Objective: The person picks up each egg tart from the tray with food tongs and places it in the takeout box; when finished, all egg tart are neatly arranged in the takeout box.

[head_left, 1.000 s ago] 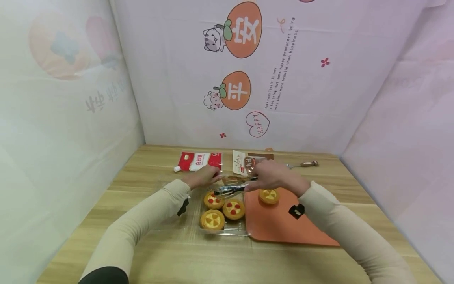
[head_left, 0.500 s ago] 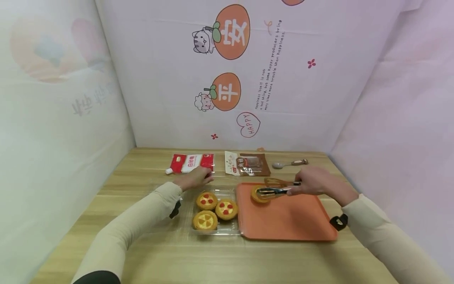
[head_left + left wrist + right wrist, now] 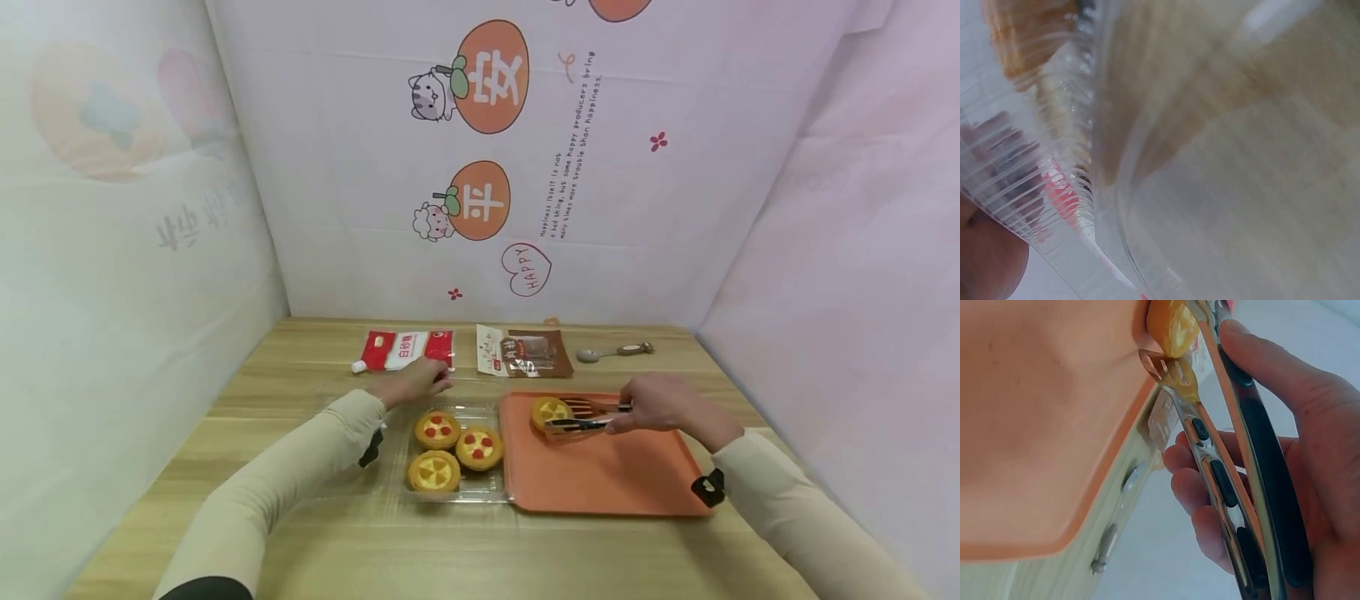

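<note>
My right hand (image 3: 660,406) holds metal tongs (image 3: 1235,481) with dark grip pads, fingers on one arm and thumb on the other. The tongs' slotted tips are spread apart at the right side of an egg tart (image 3: 551,414), which sits at the back left of the orange tray (image 3: 600,479). Whether they touch it, I cannot tell. My left hand (image 3: 412,383) has its fingers curled at the back edge of a clear plastic container (image 3: 480,497); in the left wrist view a fingertip (image 3: 991,262) presses its ribbed wall. Inside stand two red-dotted tarts (image 3: 478,448) and a plain yellow tart (image 3: 433,472).
Along the back of the wooden table (image 3: 420,550) lie a red-and-white sugar bag (image 3: 408,350), a brown-and-cream packet (image 3: 525,353) and a spoon (image 3: 615,352). White printed cloth (image 3: 375,167) walls close in the back and both sides.
My right hand has carried the tongs from above the container rightward to the tart on the tray, then slightly back from over it. My left hand has stayed at the container.
</note>
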Demonstrator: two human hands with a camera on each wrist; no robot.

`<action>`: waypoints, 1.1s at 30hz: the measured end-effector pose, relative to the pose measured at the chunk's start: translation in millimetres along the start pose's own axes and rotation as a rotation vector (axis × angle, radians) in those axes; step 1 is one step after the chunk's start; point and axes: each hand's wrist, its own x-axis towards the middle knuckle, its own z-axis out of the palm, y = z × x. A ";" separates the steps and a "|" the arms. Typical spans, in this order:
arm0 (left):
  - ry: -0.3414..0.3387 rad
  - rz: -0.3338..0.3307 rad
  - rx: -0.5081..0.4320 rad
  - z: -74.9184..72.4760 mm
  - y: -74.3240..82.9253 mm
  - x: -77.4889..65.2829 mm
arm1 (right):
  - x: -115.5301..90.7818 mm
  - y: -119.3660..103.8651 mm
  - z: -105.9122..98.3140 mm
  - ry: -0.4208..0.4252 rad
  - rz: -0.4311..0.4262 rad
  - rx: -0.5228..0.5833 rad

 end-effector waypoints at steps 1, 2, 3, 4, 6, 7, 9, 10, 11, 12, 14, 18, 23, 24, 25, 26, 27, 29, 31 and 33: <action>-0.001 0.006 -0.003 0.0 -0.2 0.1 | 1.3 -1.7 0.2 -0.002 -0.003 0.003; -0.002 0.011 -0.005 0.1 -0.5 0.2 | 2.2 -3.4 0.0 -0.002 -0.006 0.004; -0.004 0.013 -0.004 0.1 -0.9 0.3 | 3.2 -4.8 -0.1 -0.003 -0.007 0.007; -0.005 0.011 -0.003 0.5 -1.2 0.5 | 3.9 -5.9 -0.5 -0.006 -0.006 0.008; -0.006 -0.001 0.003 1.0 -1.8 1.0 | 4.9 -7.4 -1.7 -0.010 -0.005 0.010; -0.004 -0.007 0.004 1.2 -2.0 1.3 | 5.2 -7.8 -2.2 -0.009 -0.008 0.012; -0.002 -0.021 0.006 1.2 -2.4 1.8 | 6.0 -8.2 -3.0 -0.008 -0.010 0.013; 0.000 -0.026 0.006 1.2 -2.5 2.1 | 6.2 -8.3 -3.5 -0.005 -0.013 0.015; 0.001 -0.030 0.007 1.1 -2.5 2.3 | 6.4 -8.5 -4.2 -0.001 -0.018 0.016; 0.000 -0.035 0.005 1.1 -2.5 2.5 | 6.7 -8.4 -5.0 0.008 -0.030 0.010; -0.002 -0.034 0.004 1.1 -2.3 2.8 | 7.5 -9.4 -7.7 0.024 -0.047 0.001; -0.018 -0.037 -0.001 1.3 -1.5 2.8 | 10.2 -15.5 -19.6 0.078 -0.087 -0.032; -0.011 -0.021 -0.003 1.6 -1.2 2.6 | 18.9 -36.5 -41.9 0.184 -0.151 -0.057; -0.006 -0.014 0.000 2.0 -1.6 2.7 | 21.3 -42.2 -45.4 0.197 -0.164 -0.060; -0.002 -0.007 0.001 1.8 -2.3 2.7 | 24.1 -48.6 -48.4 0.205 -0.177 -0.056; 0.003 0.002 0.003 1.9 -3.2 2.6 | 27.3 -55.5 -50.7 0.203 -0.187 -0.053; 0.010 0.014 0.006 2.1 -4.0 2.7 | 31.0 -61.9 -51.8 0.199 -0.198 -0.062; 0.023 0.036 0.014 2.9 -5.6 2.9 | 39.0 -73.9 -51.5 0.181 -0.214 -0.090; 0.037 0.056 0.011 3.6 -6.5 2.8 | 47.2 -84.0 -48.3 0.178 -0.235 -0.145; 0.042 0.062 0.012 4.2 -6.7 2.8 | 54.3 -93.1 -45.0 0.168 -0.253 -0.211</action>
